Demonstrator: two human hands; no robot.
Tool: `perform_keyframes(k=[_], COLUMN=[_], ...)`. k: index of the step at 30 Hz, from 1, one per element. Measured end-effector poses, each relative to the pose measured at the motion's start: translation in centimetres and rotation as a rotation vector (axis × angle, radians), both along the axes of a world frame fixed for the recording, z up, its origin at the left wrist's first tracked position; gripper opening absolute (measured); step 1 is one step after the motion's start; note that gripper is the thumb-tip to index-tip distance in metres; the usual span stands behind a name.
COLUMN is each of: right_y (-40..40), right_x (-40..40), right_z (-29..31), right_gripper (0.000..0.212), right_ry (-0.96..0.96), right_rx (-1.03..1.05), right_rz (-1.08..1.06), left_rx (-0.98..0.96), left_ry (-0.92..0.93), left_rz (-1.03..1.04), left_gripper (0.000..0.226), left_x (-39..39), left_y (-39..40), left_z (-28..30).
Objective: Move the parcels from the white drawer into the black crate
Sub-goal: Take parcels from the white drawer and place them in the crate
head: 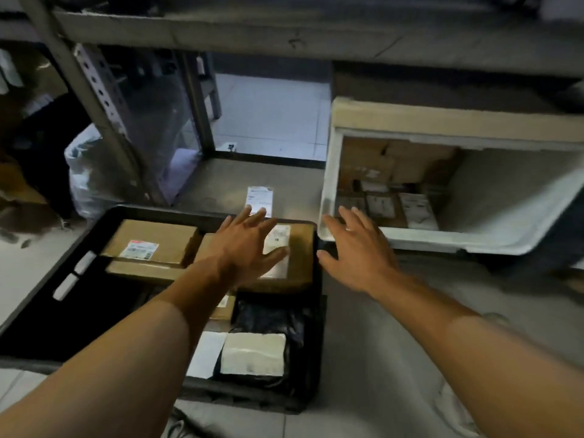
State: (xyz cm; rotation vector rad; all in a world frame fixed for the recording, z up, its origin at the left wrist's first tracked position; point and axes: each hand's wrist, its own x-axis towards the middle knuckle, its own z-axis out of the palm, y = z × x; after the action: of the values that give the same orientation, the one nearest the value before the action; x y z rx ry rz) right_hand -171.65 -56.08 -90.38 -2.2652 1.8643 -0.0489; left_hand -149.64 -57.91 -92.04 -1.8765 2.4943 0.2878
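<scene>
The black crate (47,298) lies on the floor at lower left and holds several parcels: brown cardboard boxes (151,241), a black bag (268,317) and a white-labelled packet (252,354). My left hand (246,245) is open, fingers spread, just above a labelled brown box (300,257) at the crate's far right corner. My right hand (357,248) is open too, hovering between the crate and the front rim of the white drawer (328,172). Several small parcels (414,210) and brown boxes (373,159) lie inside the drawer.
A metal shelf frame (104,99) rises behind the crate, with a shelf board (284,30) overhead. A clear plastic bag (85,172) sits at the left. A white paper label (260,199) lies on the floor beyond the crate.
</scene>
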Motion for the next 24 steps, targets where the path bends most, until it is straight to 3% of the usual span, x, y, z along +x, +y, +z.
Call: perform_keyframes(k=[7,13,24], right_y=[0.9,-1.3,-10.0], right_x=[-10.2,-15.6,-21.2], right_z=[0.7,-1.3,-6.6], right_gripper=[0.073,0.068,0.063], right_ry=[-0.029,-0.075,-0.112], right_rx=[-0.012,0.039,0.146], right_rz=[-0.203,-0.31,-0.419], left_rx=[-0.036,0.056,0.191], left_ry=[0.019,0.071,0.12], left_rz=[-0.175,-0.2,-0.168], left_gripper=[0.073,0.064,0.037], left_x=[-11.3,-17.8,-25.4], left_y=[-1.0,-2.8,-12.0], left_z=[1.7,1.0,-5.6])
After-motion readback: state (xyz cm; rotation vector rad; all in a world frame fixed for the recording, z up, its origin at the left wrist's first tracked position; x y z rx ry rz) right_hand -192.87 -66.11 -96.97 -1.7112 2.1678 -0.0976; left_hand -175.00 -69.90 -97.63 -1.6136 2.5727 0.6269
